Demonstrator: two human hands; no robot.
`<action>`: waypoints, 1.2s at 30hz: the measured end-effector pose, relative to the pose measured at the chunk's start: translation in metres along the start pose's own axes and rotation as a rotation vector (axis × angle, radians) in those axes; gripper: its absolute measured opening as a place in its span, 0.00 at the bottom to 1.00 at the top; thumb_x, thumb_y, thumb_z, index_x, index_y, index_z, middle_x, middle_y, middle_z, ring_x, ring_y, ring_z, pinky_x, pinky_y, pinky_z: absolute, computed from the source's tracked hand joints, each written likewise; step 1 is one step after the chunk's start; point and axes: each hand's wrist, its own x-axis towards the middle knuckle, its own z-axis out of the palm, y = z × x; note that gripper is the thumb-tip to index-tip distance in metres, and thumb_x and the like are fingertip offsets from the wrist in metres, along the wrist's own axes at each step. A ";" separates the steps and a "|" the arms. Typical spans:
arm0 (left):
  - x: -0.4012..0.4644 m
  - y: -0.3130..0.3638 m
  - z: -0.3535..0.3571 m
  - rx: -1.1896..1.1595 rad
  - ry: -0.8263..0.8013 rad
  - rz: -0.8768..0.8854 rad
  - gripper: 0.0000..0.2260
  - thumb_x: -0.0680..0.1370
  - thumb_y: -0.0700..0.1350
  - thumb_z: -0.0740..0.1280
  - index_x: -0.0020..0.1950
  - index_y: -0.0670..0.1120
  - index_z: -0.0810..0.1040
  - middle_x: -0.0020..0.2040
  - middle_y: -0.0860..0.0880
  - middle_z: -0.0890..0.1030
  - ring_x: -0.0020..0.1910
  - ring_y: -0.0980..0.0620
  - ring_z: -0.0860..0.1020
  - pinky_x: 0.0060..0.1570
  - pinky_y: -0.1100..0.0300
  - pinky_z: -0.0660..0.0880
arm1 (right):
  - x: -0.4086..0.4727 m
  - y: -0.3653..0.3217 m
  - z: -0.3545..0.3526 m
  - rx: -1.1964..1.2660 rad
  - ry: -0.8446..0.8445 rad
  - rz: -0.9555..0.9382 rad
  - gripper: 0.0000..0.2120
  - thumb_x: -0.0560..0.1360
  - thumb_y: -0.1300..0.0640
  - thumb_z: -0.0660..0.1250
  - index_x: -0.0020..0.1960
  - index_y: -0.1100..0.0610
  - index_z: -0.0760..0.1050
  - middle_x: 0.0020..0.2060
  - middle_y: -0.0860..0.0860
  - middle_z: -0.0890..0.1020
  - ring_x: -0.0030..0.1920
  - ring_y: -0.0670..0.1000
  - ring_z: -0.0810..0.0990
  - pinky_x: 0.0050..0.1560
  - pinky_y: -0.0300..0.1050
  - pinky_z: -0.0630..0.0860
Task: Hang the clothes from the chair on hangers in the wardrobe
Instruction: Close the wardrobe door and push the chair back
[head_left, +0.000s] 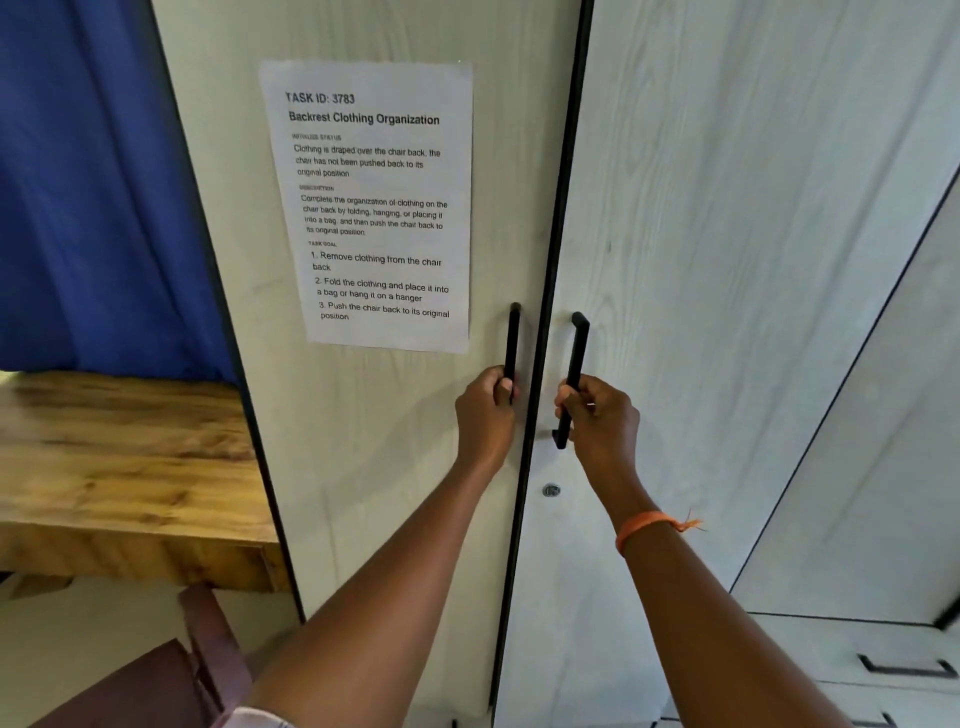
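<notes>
The wardrobe (675, 260) fills the view, its two pale wood-grain doors closed, or nearly so, along a dark central seam. A printed task sheet (374, 208) is stuck flat to the left door. Beside the seam run two slim black bar handles. The left hand (485, 415) curls its fingers round the left handle (512, 343) and the right hand (602, 421) grips the right handle (574, 379), apparently to pull both doors open. Neither clothes nor hangers are visible; a dark chair (171, 675) shows at the bottom left.

Single head-worn view, close to the wardrobe doors (701, 260), facing forward and slightly down.
</notes>
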 end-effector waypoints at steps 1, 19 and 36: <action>-0.005 0.000 0.000 -0.011 0.012 0.008 0.12 0.82 0.39 0.57 0.52 0.44 0.81 0.40 0.52 0.81 0.39 0.57 0.78 0.41 0.63 0.73 | -0.001 0.001 -0.001 -0.003 0.004 -0.007 0.07 0.78 0.61 0.67 0.42 0.56 0.80 0.35 0.55 0.82 0.40 0.59 0.82 0.43 0.59 0.82; 0.003 0.007 -0.002 0.117 0.037 0.103 0.10 0.82 0.37 0.61 0.53 0.39 0.83 0.44 0.46 0.85 0.44 0.53 0.82 0.46 0.71 0.74 | 0.028 0.009 0.008 -0.019 -0.023 -0.056 0.07 0.78 0.59 0.68 0.42 0.58 0.82 0.34 0.54 0.83 0.38 0.56 0.83 0.41 0.47 0.79; 0.015 0.004 0.006 0.080 0.024 0.055 0.11 0.81 0.35 0.62 0.60 0.37 0.81 0.50 0.46 0.84 0.49 0.53 0.82 0.54 0.72 0.75 | 0.044 0.014 0.022 -0.034 -0.007 -0.038 0.08 0.79 0.58 0.68 0.43 0.59 0.81 0.35 0.54 0.83 0.37 0.54 0.81 0.38 0.44 0.77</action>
